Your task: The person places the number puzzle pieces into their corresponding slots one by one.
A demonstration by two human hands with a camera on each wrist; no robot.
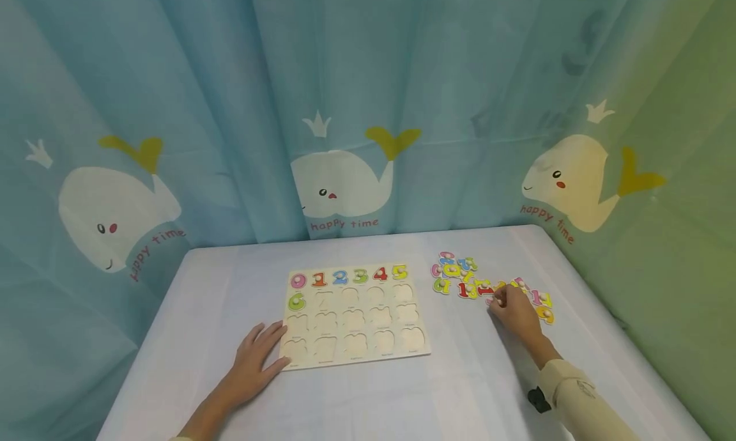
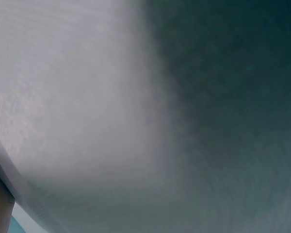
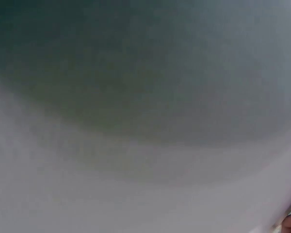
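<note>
Three curtain whales (image 1: 345, 184) behind, left grip (image 1: 252, 367) spread against puzzle board (image 1: 368, 327), right grip (image 1: 517, 314) curled over number pieces (image 1: 451, 271), hold unclear

Setting: a curtained-off nook around a table; whether in a home or elsewhere cannot be determined. Evidence: a pale blue fabric curtain (image 1: 345, 57) printed with white whales and red "happy time" lettering hangs directly behind a rectangular, white-covered table (image 1: 356, 406); yellowish-green curtain fabric (image 1: 684, 249) borders the right side.
</note>
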